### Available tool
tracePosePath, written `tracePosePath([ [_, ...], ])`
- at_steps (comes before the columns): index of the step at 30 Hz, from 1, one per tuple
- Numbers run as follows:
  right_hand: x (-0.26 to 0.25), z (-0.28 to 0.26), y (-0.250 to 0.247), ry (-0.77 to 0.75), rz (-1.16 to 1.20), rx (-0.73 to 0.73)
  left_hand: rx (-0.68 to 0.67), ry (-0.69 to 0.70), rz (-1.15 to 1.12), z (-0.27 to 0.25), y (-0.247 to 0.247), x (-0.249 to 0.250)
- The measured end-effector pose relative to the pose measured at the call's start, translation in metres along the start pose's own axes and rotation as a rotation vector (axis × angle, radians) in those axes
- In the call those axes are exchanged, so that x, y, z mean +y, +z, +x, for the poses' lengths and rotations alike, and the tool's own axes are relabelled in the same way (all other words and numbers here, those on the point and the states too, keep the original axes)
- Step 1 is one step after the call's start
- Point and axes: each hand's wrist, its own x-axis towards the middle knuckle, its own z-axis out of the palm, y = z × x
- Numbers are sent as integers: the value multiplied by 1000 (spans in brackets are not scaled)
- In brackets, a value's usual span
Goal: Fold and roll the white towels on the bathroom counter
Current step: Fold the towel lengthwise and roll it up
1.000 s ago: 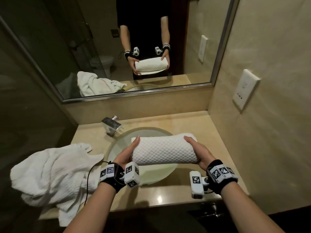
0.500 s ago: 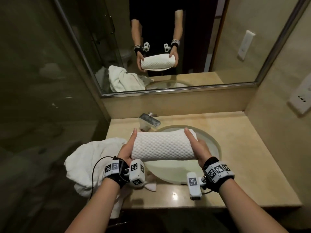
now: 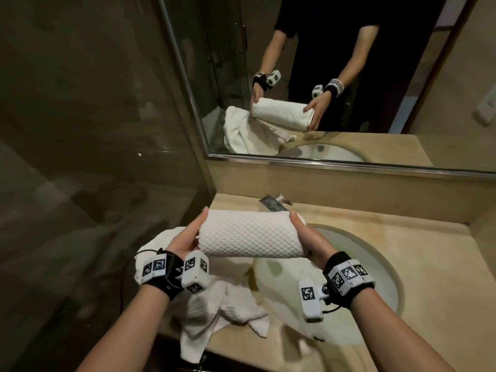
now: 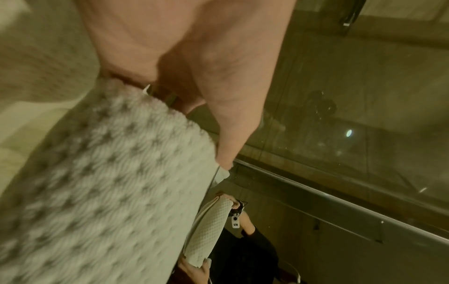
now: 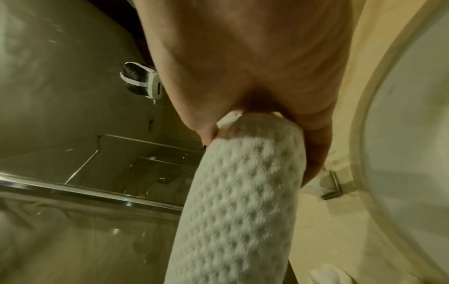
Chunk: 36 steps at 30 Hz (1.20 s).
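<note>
White rolled towel between hands: left hand, right hand gripping its ends.

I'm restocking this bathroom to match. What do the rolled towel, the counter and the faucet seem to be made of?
Rolled towel: white woven cloth, probably cotton, with a raised waffle texture.
Counter: beige polished stone or a stone-look slab, judging by faint mottling and soft sheen.
Faucet: looks like shiny, chrome-like metal, with bright, mirror-like faces.

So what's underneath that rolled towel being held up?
Below the rolled towel, gripped by the left hand and right hand, lie a crumpled towel and the sink rim. The counter directly beneath is hidden.
</note>
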Motion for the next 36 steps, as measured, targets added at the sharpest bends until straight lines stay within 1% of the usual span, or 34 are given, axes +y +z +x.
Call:
tracePosePath([
  [2, -13, 13, 4, -27, -3, 2, 14, 59, -68, 10, -6, 14],
  [6, -41, 45, 13, -49, 5, 18, -55, 116, -145, 34, -2, 45],
  [8, -53, 61, 18, -42, -12, 34, -23, 125, -132, 52, -4, 57],
  [10, -64, 81, 23, -7, -63, 41, 55, 130, -88, 73, -9, 69],
  [13, -78, 103, 34, 31, -44, 51, 113, 145, -33, 107, -19, 86],
  [16, -87, 127, 45, 24, -95, 123, 189, 157, 23, 141, -26, 99],
  [19, -89, 153, 60, 8, -221, 222, 256, 140, 65, 177, -36, 103],
  [20, -89, 160, 64, 27, -257, 222, 284, 133, 83, 189, -38, 103],
  [22, -90, 174, 72, 41, -316, 223, 352, 163, 152, 208, -38, 104],
  [27, -95, 201, 83, 47, -474, 274, 432, 210, 285, 246, -41, 110],
  [31, -92, 222, 85, 78, -617, 272, 441, 174, 332, 268, -46, 112],
  [33, -87, 234, 83, 104, -766, 241, 438, 178, 394, 274, -49, 112],
  [36, -79, 245, 79, 193, -1024, 157, 397, 205, 544, 278, -56, 109],
])
